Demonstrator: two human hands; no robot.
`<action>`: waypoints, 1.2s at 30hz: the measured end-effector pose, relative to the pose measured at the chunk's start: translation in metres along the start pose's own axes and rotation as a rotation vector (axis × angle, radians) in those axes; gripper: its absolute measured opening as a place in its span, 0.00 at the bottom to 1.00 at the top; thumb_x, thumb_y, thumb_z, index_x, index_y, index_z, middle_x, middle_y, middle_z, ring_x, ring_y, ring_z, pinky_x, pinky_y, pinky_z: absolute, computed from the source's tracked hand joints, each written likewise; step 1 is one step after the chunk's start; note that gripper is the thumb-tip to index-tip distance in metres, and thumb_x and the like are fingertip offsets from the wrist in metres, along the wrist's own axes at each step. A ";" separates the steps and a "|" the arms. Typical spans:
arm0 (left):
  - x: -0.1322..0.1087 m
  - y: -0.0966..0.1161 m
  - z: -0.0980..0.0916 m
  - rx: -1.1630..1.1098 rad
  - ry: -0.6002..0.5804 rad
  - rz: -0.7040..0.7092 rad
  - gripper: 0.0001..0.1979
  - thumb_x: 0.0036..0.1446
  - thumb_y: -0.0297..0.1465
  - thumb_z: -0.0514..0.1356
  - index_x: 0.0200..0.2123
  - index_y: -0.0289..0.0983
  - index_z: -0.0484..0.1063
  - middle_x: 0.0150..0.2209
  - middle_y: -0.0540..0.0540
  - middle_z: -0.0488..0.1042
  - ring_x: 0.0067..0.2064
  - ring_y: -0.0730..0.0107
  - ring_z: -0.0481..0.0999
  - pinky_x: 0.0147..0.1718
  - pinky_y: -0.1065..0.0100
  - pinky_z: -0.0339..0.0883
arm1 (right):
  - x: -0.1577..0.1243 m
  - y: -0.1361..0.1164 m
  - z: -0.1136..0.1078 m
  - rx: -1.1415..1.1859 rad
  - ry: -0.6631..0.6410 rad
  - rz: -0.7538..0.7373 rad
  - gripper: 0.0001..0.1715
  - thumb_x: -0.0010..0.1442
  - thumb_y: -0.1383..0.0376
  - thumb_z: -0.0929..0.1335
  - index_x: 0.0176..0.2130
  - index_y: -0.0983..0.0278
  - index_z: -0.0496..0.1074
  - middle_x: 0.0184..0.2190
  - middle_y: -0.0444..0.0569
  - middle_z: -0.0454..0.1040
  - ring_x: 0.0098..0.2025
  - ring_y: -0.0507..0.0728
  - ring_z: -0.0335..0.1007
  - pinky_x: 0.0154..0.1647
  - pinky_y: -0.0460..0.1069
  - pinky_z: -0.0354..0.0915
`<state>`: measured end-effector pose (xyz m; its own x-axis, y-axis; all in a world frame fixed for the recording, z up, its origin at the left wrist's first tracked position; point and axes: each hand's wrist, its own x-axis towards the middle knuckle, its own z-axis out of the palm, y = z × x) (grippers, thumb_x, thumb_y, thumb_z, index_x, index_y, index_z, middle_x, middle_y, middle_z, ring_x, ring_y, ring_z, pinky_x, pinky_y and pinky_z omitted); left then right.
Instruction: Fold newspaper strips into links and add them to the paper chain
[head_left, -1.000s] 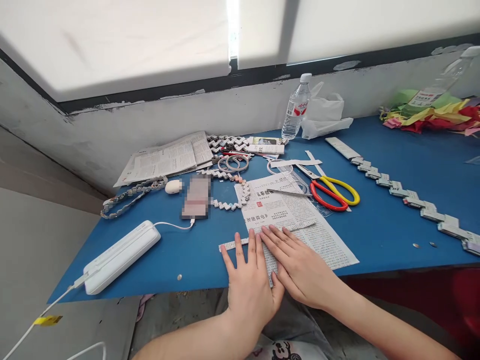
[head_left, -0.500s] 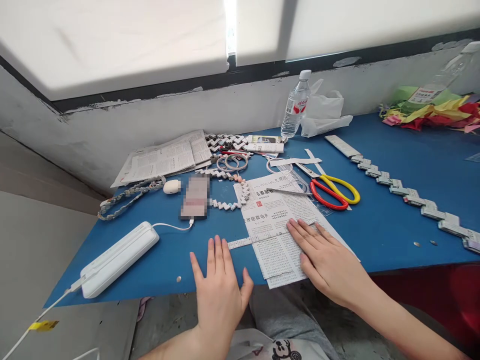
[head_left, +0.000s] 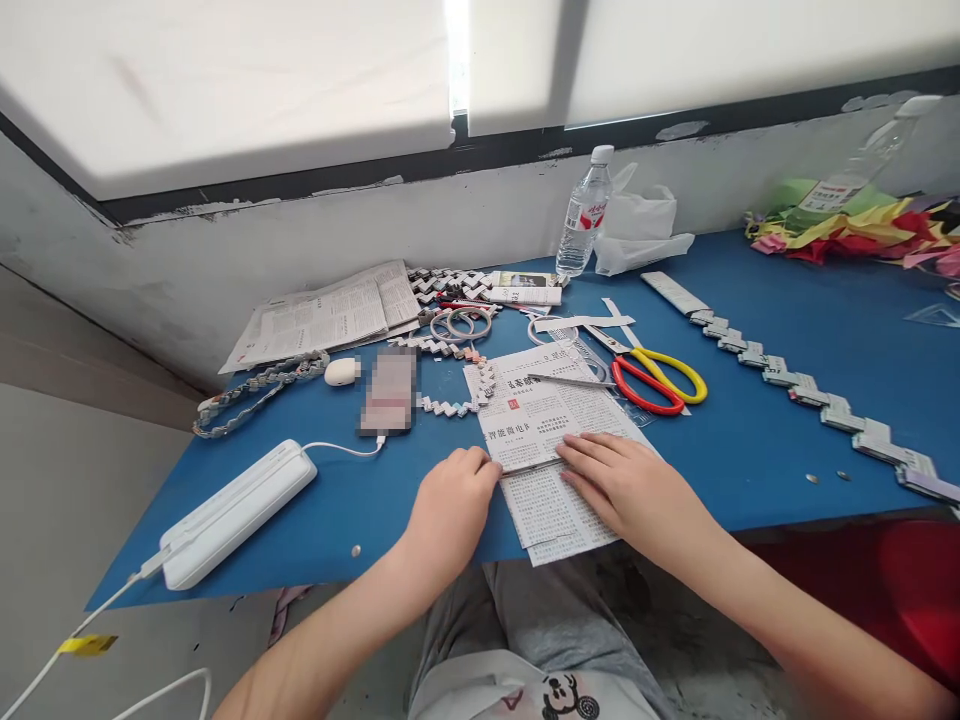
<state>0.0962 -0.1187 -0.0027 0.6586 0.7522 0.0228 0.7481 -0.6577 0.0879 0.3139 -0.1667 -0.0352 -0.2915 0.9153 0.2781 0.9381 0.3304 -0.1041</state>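
The left hand's fingers (head_left: 469,468) are curled in, with the thumb meeting them at the left end of the fold in the newspaper sheet (head_left: 536,415), pinching that edge. Half a second ago these fingers lay spread flat on the blue table (head_left: 750,450), clear of the paper; the left hand (head_left: 450,505) has since closed and moved right onto the sheet's edge. The right hand's fingers (head_left: 581,458) are stretched out flat and loose, pressing on the sheet just below the fold and pointing left. The right hand (head_left: 630,485) has slid left from the sheet's right side, so the two hands are now near each other.

The sheet lies at the table's near edge, its lower part hanging over, between the two hands. Beyond it lie the red and yellow scissors (head_left: 660,380), to the left a phone (head_left: 386,390) cabled to a white pack (head_left: 236,510), and to the right a long zigzag paper chain (head_left: 810,400).
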 end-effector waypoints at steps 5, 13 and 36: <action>0.012 -0.019 -0.016 -0.340 -0.110 -0.030 0.11 0.63 0.29 0.54 0.38 0.39 0.77 0.38 0.49 0.76 0.39 0.68 0.75 0.36 0.70 0.68 | 0.032 -0.001 -0.014 0.215 -0.136 -0.047 0.14 0.65 0.65 0.63 0.38 0.63 0.78 0.38 0.52 0.78 0.38 0.60 0.74 0.38 0.53 0.70; 0.014 -0.025 -0.018 -0.059 -0.166 0.132 0.09 0.64 0.29 0.53 0.41 0.37 0.73 0.37 0.46 0.73 0.38 0.64 0.74 0.34 0.67 0.65 | 0.049 0.006 -0.013 0.437 -0.290 -0.033 0.12 0.65 0.64 0.63 0.37 0.63 0.76 0.35 0.50 0.75 0.37 0.58 0.71 0.36 0.51 0.65; 0.023 -0.043 -0.034 0.072 -0.284 0.243 0.13 0.65 0.34 0.52 0.30 0.37 0.70 0.31 0.49 0.76 0.31 0.68 0.75 0.25 0.70 0.56 | 0.062 0.015 -0.013 0.642 -0.388 -0.099 0.11 0.64 0.65 0.63 0.36 0.62 0.74 0.35 0.48 0.75 0.37 0.57 0.70 0.38 0.51 0.64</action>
<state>0.0762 -0.0719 0.0275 0.8062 0.5392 -0.2436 0.5644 -0.8244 0.0433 0.3121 -0.1081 -0.0068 -0.5249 0.8507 -0.0286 0.6453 0.3758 -0.6651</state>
